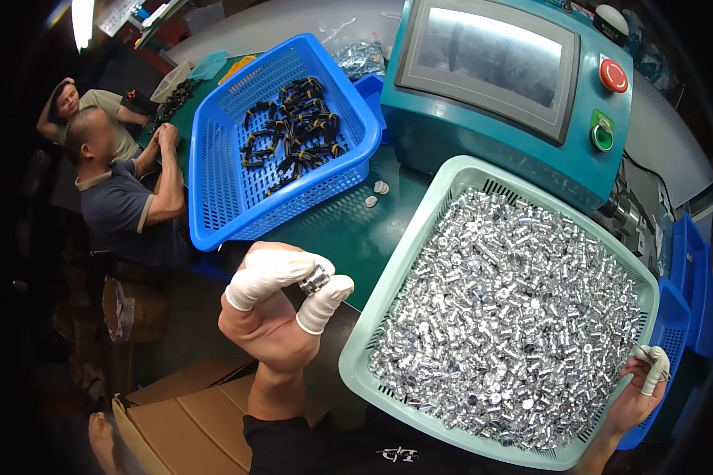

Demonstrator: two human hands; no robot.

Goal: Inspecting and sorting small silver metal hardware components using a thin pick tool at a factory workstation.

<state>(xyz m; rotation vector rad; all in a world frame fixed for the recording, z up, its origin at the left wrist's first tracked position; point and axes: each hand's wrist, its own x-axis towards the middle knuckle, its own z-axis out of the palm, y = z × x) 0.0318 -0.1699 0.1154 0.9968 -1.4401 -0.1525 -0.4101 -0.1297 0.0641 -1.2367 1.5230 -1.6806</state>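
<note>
Finger and thumb of my left hand (271, 317), both in white finger cots, pinch a small shiny ribbed metal cylinder (314, 279). This hand is raised left of a pale green plastic basket (355, 352). Heaped inside the basket are a great many similar silvery metal parts (499, 317). At the basket's right side is my right hand (640, 388), also wearing finger cots. Its fingers close on a thin, straight metal tool (633, 342), whose tip points toward the heap; its exact kind is too small to tell.
Behind the green basket stands a teal machine (499, 119) with a screen, a red button and a green one. A blue basket (293, 202) of black bundled cables (293, 131) is at back left. Two people (127, 198) sit beyond. Cardboard (190, 427) lies lower left.
</note>
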